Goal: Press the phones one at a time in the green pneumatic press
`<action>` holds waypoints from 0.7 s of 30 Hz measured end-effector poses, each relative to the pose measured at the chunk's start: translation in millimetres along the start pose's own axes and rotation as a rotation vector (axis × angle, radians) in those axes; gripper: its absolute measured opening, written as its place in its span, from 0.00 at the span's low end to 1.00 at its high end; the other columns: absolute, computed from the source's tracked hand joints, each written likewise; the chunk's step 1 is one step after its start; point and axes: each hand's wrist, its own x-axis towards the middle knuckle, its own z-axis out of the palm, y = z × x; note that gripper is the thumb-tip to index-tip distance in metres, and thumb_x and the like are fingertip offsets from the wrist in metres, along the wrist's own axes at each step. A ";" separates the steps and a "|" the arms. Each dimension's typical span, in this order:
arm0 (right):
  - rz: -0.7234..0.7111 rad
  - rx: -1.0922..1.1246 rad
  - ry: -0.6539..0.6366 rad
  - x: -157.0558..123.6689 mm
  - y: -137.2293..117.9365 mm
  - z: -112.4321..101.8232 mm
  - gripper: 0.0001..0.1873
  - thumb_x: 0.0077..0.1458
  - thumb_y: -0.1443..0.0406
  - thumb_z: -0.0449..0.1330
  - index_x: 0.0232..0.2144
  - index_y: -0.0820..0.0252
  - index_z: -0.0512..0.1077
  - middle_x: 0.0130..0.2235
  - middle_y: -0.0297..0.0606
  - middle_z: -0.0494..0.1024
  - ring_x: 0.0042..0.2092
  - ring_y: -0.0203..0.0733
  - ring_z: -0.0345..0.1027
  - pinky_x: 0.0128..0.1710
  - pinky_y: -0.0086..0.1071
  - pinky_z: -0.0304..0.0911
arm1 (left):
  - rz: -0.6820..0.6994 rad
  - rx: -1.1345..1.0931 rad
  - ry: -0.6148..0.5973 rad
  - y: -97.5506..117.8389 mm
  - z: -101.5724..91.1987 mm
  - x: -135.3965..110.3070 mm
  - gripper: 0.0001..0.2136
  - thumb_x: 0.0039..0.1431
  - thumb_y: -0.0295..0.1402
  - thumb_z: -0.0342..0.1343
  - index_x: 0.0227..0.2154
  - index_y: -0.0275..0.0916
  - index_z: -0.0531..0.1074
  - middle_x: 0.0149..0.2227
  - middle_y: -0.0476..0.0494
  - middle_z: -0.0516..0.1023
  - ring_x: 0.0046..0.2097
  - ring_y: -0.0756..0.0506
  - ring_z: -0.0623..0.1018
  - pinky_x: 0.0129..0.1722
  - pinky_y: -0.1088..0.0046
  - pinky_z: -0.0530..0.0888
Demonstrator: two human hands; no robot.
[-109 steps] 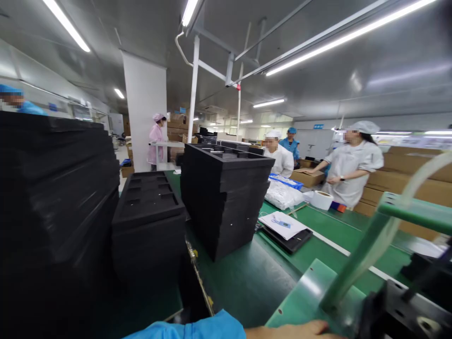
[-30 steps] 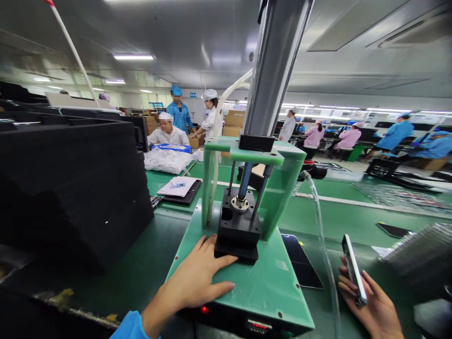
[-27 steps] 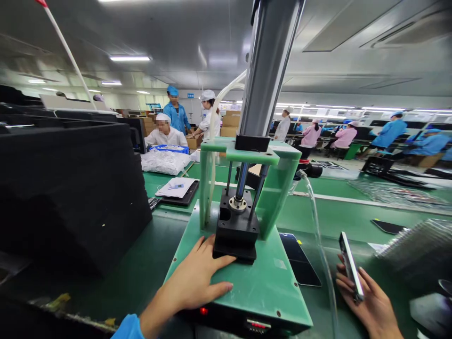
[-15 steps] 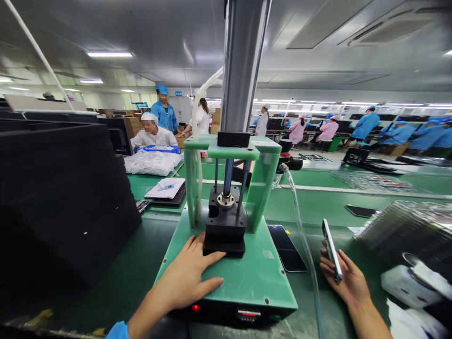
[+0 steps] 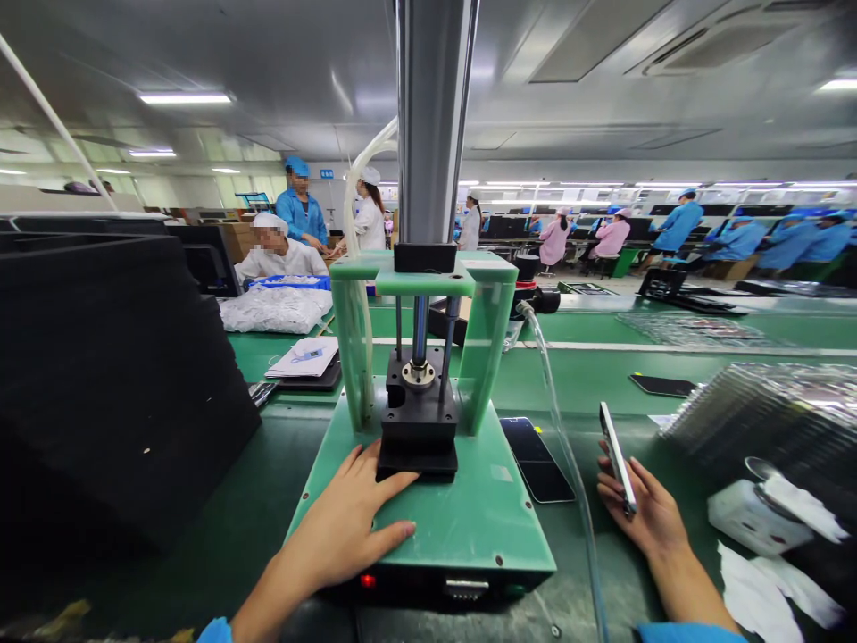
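My left hand (image 5: 341,518) lies palm down, fingers apart, on the green base (image 5: 461,531) of a bench press. Its fingertips and thumb side reach the lower edge of the black press block (image 5: 419,420); whether they press on it I cannot tell. Above the block, a metal rod and guide posts run up to a green top plate (image 5: 425,284) and a tall cylinder (image 5: 432,125). To the right of the press, my right hand (image 5: 653,518) grips a smartphone (image 5: 617,460), seen edge-on and tilted. Another dark-screened phone (image 5: 537,460) lies beside the base.
A black stack (image 5: 113,384) stands at left. A clear hose (image 5: 562,429) hangs between press and right hand. At right are stacked clear trays (image 5: 769,429), a white dispenser bottle (image 5: 760,518) and tissues (image 5: 756,594). Several co-workers sit or stand beyond the bench.
The camera view has shifted slightly, so everything appears a little further left. Both hands keep their places, the right one still holding the smartphone. More of the right blue sleeve shows.
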 end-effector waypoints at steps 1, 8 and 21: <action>0.000 -0.001 0.003 0.1 0.1 0.1 0.25 0.44 0.68 0.65 0.48 0.64 0.72 0.32 0.36 0.69 0.23 0.31 0.53 0.16 0.24 0.60 | 0.003 -0.002 0.019 -0.4 0.3 -0.7 0.27 0.62 0.44 0.58 0.63 0.54 0.63 0.68 0.43 0.58 0.68 0.33 0.58 0.66 0.44 0.58; -0.001 -0.008 -0.001 -0.6 -1.1 2.3 0.23 0.45 0.67 0.64 0.46 0.66 0.71 0.32 0.36 0.70 0.23 0.31 0.53 0.16 0.23 0.59 | -0.047 0.017 0.027 9.2 -6.0 8.8 0.25 0.63 0.45 0.56 0.61 0.45 0.67 0.63 0.37 0.66 0.64 0.33 0.65 0.64 0.46 0.63; -0.059 -0.021 -0.224 -17.4 -3.7 6.5 0.24 0.39 0.71 0.67 0.43 0.59 0.72 0.29 0.30 0.61 0.25 0.29 0.53 0.20 0.19 0.59 | -0.402 -1.018 0.420 29.6 2.7 64.4 0.22 0.45 0.47 0.64 0.39 0.35 0.80 0.44 0.39 0.82 0.52 0.34 0.77 0.60 0.53 0.68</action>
